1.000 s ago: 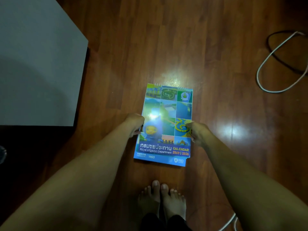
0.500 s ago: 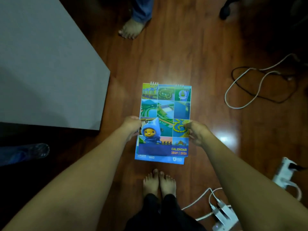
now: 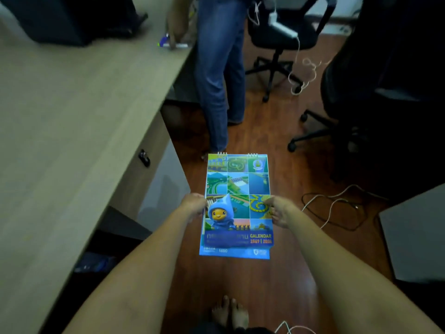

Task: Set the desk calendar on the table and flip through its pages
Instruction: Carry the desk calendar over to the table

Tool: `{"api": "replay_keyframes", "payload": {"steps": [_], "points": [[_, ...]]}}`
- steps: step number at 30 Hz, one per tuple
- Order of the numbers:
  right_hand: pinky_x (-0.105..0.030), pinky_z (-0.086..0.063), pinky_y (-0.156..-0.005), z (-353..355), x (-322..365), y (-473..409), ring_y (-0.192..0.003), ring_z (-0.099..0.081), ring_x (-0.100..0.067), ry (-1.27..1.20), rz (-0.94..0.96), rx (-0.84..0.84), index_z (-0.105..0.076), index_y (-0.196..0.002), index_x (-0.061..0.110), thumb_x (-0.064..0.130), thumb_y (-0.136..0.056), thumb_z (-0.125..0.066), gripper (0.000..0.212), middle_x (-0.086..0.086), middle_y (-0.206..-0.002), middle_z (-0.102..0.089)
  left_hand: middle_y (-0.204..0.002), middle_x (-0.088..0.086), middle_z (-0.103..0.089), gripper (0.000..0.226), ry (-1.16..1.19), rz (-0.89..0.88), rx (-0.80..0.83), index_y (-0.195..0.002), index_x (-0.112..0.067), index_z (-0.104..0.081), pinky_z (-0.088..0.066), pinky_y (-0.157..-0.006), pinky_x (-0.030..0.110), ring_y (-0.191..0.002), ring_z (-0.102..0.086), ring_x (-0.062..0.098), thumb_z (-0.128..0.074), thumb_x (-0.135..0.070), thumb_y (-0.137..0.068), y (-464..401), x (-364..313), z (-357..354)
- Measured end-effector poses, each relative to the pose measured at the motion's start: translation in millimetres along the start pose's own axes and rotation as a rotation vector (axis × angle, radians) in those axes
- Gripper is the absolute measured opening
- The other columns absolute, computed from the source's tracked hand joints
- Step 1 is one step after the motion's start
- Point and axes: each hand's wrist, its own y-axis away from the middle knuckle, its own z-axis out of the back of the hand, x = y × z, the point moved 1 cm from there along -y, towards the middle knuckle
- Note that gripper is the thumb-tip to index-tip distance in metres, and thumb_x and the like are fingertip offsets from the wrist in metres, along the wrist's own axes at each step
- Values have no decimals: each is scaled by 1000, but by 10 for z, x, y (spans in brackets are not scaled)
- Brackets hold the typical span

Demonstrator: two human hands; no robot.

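The desk calendar (image 3: 238, 189) is a blue spiral-bound pad with a grid of green and blue pictures and a blue cartoon figure on its cover. It is folded flat and held in the air above the wooden floor, spiral end away from me. My left hand (image 3: 193, 206) grips its left edge. Its right edge is pinched by my right hand (image 3: 280, 212). The long beige table (image 3: 60, 131) runs along my left side, its edge a little left of the calendar.
Another person in blue jeans (image 3: 218, 75) stands at the table's far end, a hand on the tabletop. Black office chairs (image 3: 281, 42) stand ahead and to the right. Cables (image 3: 332, 203) lie on the floor at right. A grey surface (image 3: 414, 232) juts in at the right edge.
The calendar has risen from near the floor to higher in the air, both hands keeping their grip. The view has tilted up, so the table, a person and chairs now show.
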Motion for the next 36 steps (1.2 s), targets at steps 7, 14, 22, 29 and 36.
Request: {"api": "replay_keyframes", "payload": {"steps": [7,14,22,29,36], "points": [[-36,-54,-83,-175,977,910,-98,-62,-42,51,249,92,-57,-122,1,7,-88,-55,35,-21,-109,-66,-72,7,-50,23,122,-153,-94,-74,-14,-50,-45,-60,25,-60,-46,14,-49,4,-88,675,-774,591],[-18,-44,-34,-780,1791,1492,-58,-51,-21,123,411,231,-55,-82,9,4,-88,-52,8,-8,-69,-52,-72,9,-48,24,203,-306,-311,-71,-13,-50,-42,-62,31,-57,-44,17,-49,7,-85,1254,-1213,1402],[-30,-47,-57,-2281,1999,2146,-65,-57,-18,293,468,478,-55,-79,12,8,-88,-52,10,-6,-75,-60,-79,7,-48,18,369,-294,-557,-86,-12,-55,-42,-53,22,-58,-44,15,-51,6,-86,1851,-718,2682],[-25,-41,-55,-3890,1422,2852,-64,-54,-11,487,523,707,-54,-76,16,8,-88,-55,14,3,-73,-56,-70,5,-47,26,541,-209,-836,-71,-15,-49,-44,-56,23,-59,-46,15,-51,5,-87,2465,425,3795],[-25,-39,-55,-5156,420,3426,-64,-53,-11,649,495,900,-57,-79,17,8,-85,-57,11,2,-76,-57,-70,5,-46,29,592,-118,-1101,-67,-16,-46,-51,-65,32,-66,-49,19,-47,5,-87,3099,1691,4448]]}}
